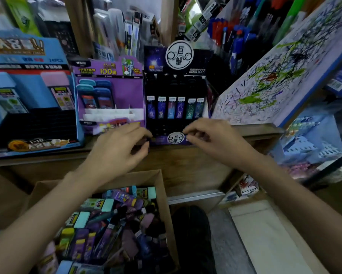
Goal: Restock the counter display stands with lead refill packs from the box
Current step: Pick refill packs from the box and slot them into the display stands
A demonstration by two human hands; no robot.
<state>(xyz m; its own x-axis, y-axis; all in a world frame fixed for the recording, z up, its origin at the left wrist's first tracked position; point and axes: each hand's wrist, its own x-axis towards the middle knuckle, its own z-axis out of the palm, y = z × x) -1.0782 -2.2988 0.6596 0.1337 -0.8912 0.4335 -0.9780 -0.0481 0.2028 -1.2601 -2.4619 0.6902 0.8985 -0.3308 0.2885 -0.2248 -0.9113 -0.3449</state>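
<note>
1. I see the lead refill packs (110, 224) heaped loose in an open cardboard box (163, 194). It sits at the near left, below the front edge of the table (186, 171). The packs are mixed: purple, teal, yellow-green, pink and dark.
2. Straight ahead on the table stands the dark display stand (176, 86), with a round white emblem on top. One row of six upright packs (172, 107) fills its middle tier.
3. My left hand (118, 147) is at the stand's near left corner. Its fingers are curled, with the thumb below and fingertips above, pinching the front lip.
4. My right hand (211, 135) is at the right end of the same lip. Its fingers are bent and closed on the lip beside the small round logo.
5. Neither hand carries a pack.
6. Just left of the dark stand, touching it, is a purple display stand (108, 91). It has a few packs at its far left, and white dividers show in front of them.
7. Further left is a big blue display box (28, 86).
8. To the right a scribbled-over board (284, 76) leans at a slant.
9. Blue and red pens (231, 36) stand bunched at the far right.
</note>
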